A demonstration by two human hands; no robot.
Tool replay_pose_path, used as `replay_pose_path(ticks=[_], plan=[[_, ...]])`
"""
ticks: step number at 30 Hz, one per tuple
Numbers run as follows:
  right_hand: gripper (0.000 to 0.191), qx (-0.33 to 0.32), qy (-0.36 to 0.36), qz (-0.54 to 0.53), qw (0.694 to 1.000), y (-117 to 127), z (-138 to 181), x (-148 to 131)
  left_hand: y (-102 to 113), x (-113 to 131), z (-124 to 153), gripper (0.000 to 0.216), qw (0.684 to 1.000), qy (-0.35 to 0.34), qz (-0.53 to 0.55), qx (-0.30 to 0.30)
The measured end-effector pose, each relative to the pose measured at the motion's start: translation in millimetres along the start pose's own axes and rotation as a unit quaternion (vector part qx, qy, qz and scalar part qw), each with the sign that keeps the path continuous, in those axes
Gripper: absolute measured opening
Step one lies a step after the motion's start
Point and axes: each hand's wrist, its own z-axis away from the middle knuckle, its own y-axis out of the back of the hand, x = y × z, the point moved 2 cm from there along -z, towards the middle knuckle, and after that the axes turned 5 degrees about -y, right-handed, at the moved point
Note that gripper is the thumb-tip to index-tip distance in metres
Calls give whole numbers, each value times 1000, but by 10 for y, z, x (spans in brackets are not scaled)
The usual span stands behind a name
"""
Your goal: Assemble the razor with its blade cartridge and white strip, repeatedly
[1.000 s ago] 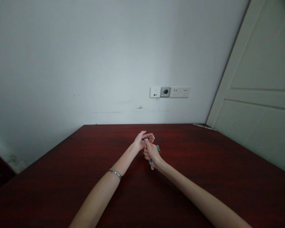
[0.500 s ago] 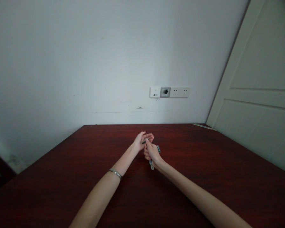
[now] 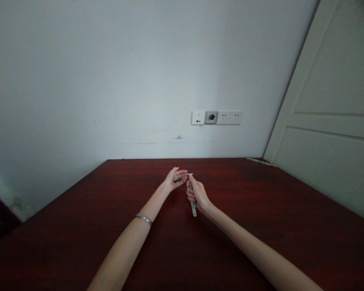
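Note:
My left hand is palm up above the table, its fingers stretched toward my right hand. A short dark stick lies across its fingers; its exact kind is too small to make out. Closed with the thumb on top, my right hand grips a slim pale tool with a rounded end that sticks out below the fist. A small silvery tip shows above the right thumb, close to the left fingertips. The tool's middle is hidden by the fingers.
The dark red wooden table reaches to a white wall with a row of sockets. A pale panelled door or cabinet front stands along the right side. A thin strip lies at the far right table edge.
My left hand has moved left, away from my right hand, with the dark stick in it. My right hand has shifted slightly right and turned. A teal patterned piece beside it no longer shows.

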Motion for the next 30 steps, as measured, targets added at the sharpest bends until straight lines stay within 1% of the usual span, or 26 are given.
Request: replay_pose_path(ticks=[3, 6, 8, 12, 14, 17, 20, 25, 30], plan=[[47, 5, -2, 1, 1000, 31, -3, -19, 147, -18, -57, 36, 999, -7, -53, 8], [46, 3, -3, 2, 1000, 51, -14, -18, 218, -53, -59, 39, 996, -24, -89, 4], [45, 1, -3, 2, 1000, 59, -21, -17, 232, -67, -34, 39, 990, -63, -127, 14], [45, -4, -5, 4, 1000, 75, -30, -18, 239, -78, 6, 39, 964, -161, -207, 40], [44, -6, -7, 3, 1000, 85, -36, -16, 249, -90, -5, 41, 955, -187, -227, 36], [44, -8, -4, 6, 1000, 96, -40, -12, 270, -110, -46, 45, 945, -208, -250, 17], [44, -8, -3, 9, 1000, 97, -34, -12, 292, -126, -76, 48, 943, -212, -257, 12], [44, -12, -2, 10, 1000, 98, -26, -12, 313, -116, -73, 47, 951, -211, -225, 8], [43, -18, 19, 20, 999, 121, -52, 7, 332, -65, -37, 38, 948, -248, -200, 20]])
